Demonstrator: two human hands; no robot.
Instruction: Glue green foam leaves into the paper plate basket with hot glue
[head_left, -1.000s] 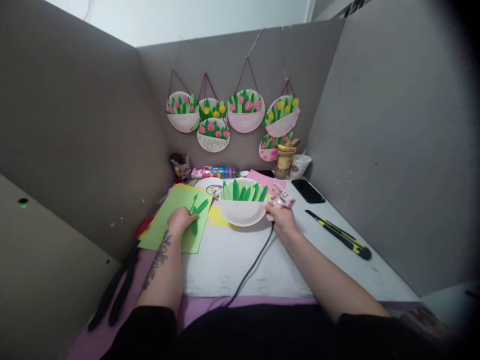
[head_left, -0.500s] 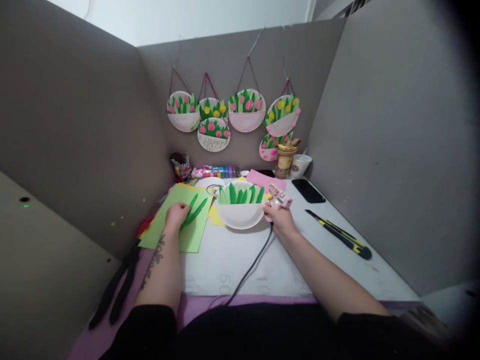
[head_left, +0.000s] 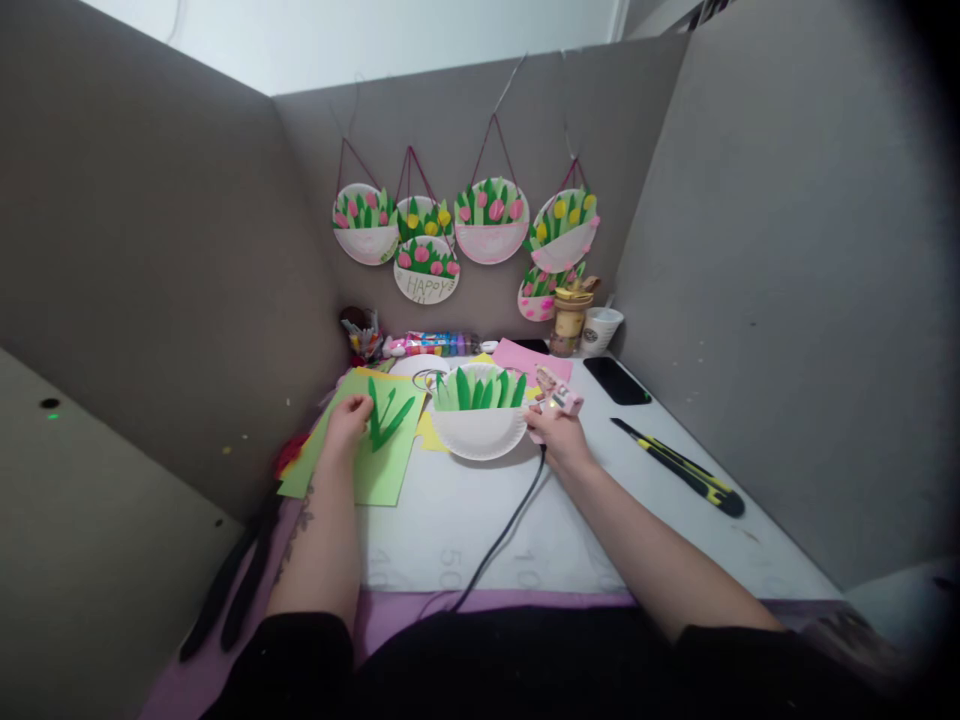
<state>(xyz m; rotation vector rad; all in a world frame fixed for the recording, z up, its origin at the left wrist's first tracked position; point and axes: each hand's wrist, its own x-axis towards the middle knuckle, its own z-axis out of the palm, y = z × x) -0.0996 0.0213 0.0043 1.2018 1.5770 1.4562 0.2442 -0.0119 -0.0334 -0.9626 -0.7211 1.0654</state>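
My left hand [head_left: 349, 422] is over the green paper sheets [head_left: 386, 485], its fingertips pinched at a dark green paper leaf [head_left: 373, 387]. More dark green leaf strips [head_left: 396, 425] fan out just right of the fingers on the light green sheet. In my right hand [head_left: 564, 438] is a pink glue gun [head_left: 556, 392] with a black cord [head_left: 501, 535] trailing toward me. The same hand's fingers also grip the right rim of a white paper plate pocket [head_left: 480, 433]. Light and dark green paper leaves [head_left: 480, 390] stand up out of that pocket.
A yellow-black box cutter [head_left: 682, 468] and a dark phone [head_left: 617, 382] lie at right. Pink paper [head_left: 531, 358], a drink cup [head_left: 570, 322] and a white paper cup [head_left: 601, 330] are behind. Finished plate baskets [head_left: 493, 222] hang on the grey back panel; black-handled scissors [head_left: 225, 590] lie at left.
My left hand has shifted slightly left and up, and one dark green leaf now stands apart from the others at its fingertips. My right hand, glue gun and plate are almost still.
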